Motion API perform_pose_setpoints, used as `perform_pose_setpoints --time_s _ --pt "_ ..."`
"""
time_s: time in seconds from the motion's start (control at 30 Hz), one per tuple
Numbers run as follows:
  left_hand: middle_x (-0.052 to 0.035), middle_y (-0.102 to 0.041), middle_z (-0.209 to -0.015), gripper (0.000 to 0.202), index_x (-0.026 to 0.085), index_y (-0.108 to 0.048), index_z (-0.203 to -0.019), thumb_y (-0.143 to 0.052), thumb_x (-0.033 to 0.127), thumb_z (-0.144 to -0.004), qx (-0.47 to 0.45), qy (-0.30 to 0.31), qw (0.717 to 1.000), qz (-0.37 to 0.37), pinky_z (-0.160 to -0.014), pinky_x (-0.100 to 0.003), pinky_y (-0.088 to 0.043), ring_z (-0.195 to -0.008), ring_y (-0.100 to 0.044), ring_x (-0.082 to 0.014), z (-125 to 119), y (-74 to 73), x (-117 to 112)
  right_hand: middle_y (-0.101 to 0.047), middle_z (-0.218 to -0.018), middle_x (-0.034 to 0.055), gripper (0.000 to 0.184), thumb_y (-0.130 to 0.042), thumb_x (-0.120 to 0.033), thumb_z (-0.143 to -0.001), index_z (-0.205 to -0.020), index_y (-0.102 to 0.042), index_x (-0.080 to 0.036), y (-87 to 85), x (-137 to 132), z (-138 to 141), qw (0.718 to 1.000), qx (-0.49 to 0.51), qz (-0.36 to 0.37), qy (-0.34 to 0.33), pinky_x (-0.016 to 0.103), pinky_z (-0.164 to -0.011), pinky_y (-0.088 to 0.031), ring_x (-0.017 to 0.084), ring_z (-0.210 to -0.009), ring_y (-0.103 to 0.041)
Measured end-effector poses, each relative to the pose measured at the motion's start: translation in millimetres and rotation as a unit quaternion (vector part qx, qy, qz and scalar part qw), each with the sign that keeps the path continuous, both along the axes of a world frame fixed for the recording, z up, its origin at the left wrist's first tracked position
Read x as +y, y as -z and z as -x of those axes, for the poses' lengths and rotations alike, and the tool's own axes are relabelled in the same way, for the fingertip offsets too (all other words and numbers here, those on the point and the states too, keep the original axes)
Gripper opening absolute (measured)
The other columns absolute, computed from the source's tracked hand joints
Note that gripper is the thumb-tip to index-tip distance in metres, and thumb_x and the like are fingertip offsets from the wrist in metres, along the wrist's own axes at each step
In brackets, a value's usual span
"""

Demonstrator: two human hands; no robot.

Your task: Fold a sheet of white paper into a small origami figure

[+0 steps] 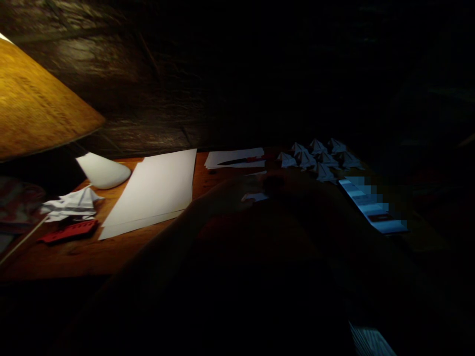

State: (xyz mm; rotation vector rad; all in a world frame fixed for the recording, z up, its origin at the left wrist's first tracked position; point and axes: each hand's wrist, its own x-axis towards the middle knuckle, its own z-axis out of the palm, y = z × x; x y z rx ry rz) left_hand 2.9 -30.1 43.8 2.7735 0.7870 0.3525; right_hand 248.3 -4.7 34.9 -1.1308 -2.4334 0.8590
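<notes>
The scene is very dark. My left hand (232,194) and my right hand (287,187) meet at the middle of the wooden table (92,254), both only dim shapes. Bits of a small white paper (254,197) show between and under them. Both hands touch or cover this paper, but their fingers are lost in shadow. Just behind the hands lies a white sheet (235,158) with a dark, red-handled tool (241,160) on it.
A lit orange lampshade (37,109) hangs at the left over a white cone (104,170). A large white sheet (156,193), a crumpled folded paper (72,203) and a red object (69,231) lie left. Several folded paper figures (319,158) and a pale strip (371,205) lie right.
</notes>
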Motion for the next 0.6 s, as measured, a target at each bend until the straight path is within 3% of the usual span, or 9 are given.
perform_pose_setpoints --time_s 0.33,0.6 --pt "-0.0065 -0.067 -0.123 0.038 0.025 -0.068 -0.122 -0.059 0.018 -0.086 0.013 -0.013 0.999 -0.034 -0.103 -0.042 -0.049 -0.119 -0.06 -0.0244 2.2 4.1 2.8 -0.076 -0.116 0.0056 0.037 -0.065 -0.009 -0.081 -0.112 -0.075 -0.025 -1.2 -1.4 9.4 0.999 0.035 -0.005 0.009 0.039 -0.094 -0.053 0.023 -0.104 -0.07" --pt "-0.0074 -0.066 -0.119 0.029 0.023 -0.071 -0.113 -0.061 0.021 -0.086 0.033 -0.018 0.997 -0.064 -0.099 -0.044 -0.048 -0.114 -0.059 -0.026 2.1 0.8 4.3 -0.074 -0.113 0.0073 0.025 -0.069 -0.014 -0.081 -0.103 -0.076 -0.023 -4.4 -5.8 11.9 0.998 -0.005 -0.047 0.03 0.036 -0.088 -0.052 0.024 -0.101 -0.068"
